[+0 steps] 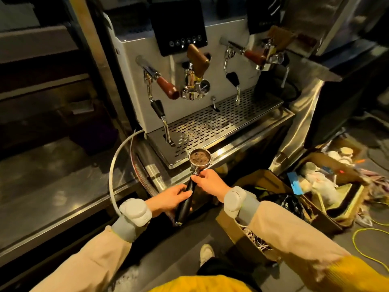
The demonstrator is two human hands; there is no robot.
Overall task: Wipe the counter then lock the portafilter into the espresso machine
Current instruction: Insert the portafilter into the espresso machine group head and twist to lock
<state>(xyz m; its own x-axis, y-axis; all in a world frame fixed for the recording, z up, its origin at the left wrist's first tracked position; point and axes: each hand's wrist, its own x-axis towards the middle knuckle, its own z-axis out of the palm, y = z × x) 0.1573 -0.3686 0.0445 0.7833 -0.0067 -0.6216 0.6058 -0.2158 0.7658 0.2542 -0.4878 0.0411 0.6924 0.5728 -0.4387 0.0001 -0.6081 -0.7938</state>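
Note:
I hold a portafilter [199, 160] with a black handle; its metal basket holds dark coffee grounds and hovers over the front edge of the drip tray [210, 127]. My left hand [171, 199] is wrapped around the lower part of the handle. My right hand [209, 182] grips the neck just below the basket. The espresso machine [134, 66] stands ahead, its left group head [192, 89] empty under a brown lever. A second portafilter [255, 54] with a wooden handle sits locked in the right group head. No cloth is in view.
Two steam wands [166, 127] hang over the slotted tray. A grey hose [117, 163] curves left of the machine over the steel counter [63, 182]. Cardboard boxes [315, 186] of clutter and a yellow cable [366, 239] lie on the floor at right.

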